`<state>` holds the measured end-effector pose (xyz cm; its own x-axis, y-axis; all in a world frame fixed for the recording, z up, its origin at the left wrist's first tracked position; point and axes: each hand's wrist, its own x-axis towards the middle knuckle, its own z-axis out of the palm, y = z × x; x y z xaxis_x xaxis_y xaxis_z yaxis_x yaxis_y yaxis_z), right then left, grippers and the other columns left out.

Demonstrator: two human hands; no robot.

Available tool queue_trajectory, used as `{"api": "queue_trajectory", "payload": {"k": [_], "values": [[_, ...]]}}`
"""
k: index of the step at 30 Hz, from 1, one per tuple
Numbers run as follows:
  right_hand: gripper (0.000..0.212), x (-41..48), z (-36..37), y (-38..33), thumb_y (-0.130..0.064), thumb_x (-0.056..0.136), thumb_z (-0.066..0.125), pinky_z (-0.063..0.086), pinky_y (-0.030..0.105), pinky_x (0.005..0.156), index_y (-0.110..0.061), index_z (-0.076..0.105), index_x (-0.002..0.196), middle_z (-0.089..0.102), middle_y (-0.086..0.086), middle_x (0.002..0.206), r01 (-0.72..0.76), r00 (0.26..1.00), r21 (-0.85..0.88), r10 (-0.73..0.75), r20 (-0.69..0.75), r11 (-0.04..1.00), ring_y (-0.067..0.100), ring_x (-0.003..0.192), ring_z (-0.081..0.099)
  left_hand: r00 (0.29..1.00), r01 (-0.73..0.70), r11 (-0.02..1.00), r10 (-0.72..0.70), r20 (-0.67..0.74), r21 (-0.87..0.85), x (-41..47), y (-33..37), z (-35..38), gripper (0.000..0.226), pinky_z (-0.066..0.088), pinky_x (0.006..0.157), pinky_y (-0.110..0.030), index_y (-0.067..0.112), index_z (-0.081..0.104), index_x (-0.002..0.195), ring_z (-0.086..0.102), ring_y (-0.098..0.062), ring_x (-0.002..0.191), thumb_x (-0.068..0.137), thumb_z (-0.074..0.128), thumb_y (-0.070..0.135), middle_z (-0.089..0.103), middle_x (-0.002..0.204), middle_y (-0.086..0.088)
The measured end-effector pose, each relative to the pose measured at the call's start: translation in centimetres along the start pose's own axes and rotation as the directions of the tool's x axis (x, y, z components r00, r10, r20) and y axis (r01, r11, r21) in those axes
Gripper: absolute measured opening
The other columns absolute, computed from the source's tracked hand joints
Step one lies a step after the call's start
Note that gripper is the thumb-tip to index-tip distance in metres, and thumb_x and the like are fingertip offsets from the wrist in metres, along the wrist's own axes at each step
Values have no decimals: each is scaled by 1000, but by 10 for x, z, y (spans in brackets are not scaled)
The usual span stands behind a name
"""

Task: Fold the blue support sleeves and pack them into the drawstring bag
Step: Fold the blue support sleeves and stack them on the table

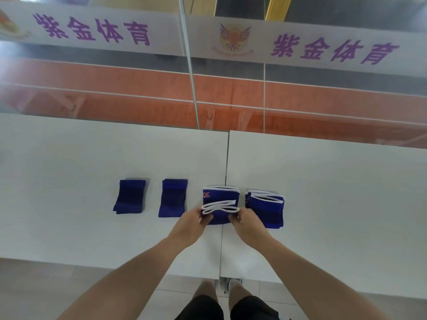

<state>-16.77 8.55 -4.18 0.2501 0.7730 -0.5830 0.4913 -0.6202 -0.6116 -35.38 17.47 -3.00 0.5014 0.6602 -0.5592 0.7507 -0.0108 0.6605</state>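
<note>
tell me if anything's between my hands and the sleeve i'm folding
Nothing visible: the left hand and right hand pinch the held sleeve at its near corners. A plain sleeve lies left of it, a trimmed sleeve right. No drawstring bag is in view.

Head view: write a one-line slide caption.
Left hand and right hand pinch a white-trimmed sleeve on the table, two folded sleeves to its left, another sleeve right.

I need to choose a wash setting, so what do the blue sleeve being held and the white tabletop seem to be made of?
The held sleeve looks like soft knitted elastic fabric: matte deep blue, trimmed white at its openings, and it bends limply where the left hand and right hand pinch it. The tabletop is smooth, hard, white and faintly glossy, so it could be laminate or painted board; I cannot tell which.
</note>
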Motion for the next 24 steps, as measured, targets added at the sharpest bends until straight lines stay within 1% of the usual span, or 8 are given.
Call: {"api": "queue_trajectory", "payload": {"k": [7,9,11,13,15,17,20,24], "values": [[30,21,11,-15,-36,102,46,56,39,80,-11,63,105,68,5,101,-98,973,-215,49,-224,972,25,90,65,968,104,994,-107,-228,-25,26,6,10,30,55,75,-36,20,49,125,62,-18,86,100,52,35,65,101,3],[33,25,12,-16,-39,102,46,56,38,76,-11,63,100,68,5,98,-118,966,-313,35,-257,942,25,89,66,950,42,997,-18,-311,70,32,0,16,39,54,89,-39,24,42,132,56,-21,105,97,56,34,59,119,5],[34,27,13,-17,-40,102,45,56,39,73,-12,64,98,68,5,96,-128,961,-379,21,-276,916,25,88,65,916,-59,938,187,-355,341,34,-8,23,51,45,102,-39,21,40,139,44,-25,123,94,59,34,47,138,2],[34,28,12,-20,-41,102,45,56,39,71,-13,64,98,69,5,95,-132,957,-451,-4,-289,883,25,87,65,883,-190,799,393,-256,571,32,-13,28,48,38,111,-42,17,43,141,35,-27,140,98,53,36,40,151,-4],[35,27,10,-23,-42,102,44,53,38,74,-15,65,97,70,5,94,-141,958,-539,-22,-285,830,25,88,63,878,-289,677,469,-95,677,30,-23,34,47,31,117,-48,17,43,146,22,-25,151,102,42,35,31,161,-4],[30,26,7,-24,-41,99,50,49,38,79,-16,66,97,70,4,94,-134,949,-610,-77,-307,781,25,92,62,910,-296,624,414,16,723,29,-31,38,52,22,120,-54,19,35,153,8,-24,154,104,36,36,16,167,-3],[20,22,9,-15,-30,86,72,49,40,85,-16,66,99,65,5,105,30,917,-715,-303,-258,698,27,99,61,940,-279,607,331,82,744,31,-31,36,58,14,121,-58,19,21,158,-4,-23,154,104,34,38,0,168,-3],[44,18,14,5,-18,87,69,39,47,113,-9,61,129,49,11,149,254,890,-753,-452,-63,607,29,141,43,946,-275,566,303,114,777,33,-29,30,63,2,122,-57,16,5,159,-10,-21,153,103,17,43,-6,167,-1]]}}
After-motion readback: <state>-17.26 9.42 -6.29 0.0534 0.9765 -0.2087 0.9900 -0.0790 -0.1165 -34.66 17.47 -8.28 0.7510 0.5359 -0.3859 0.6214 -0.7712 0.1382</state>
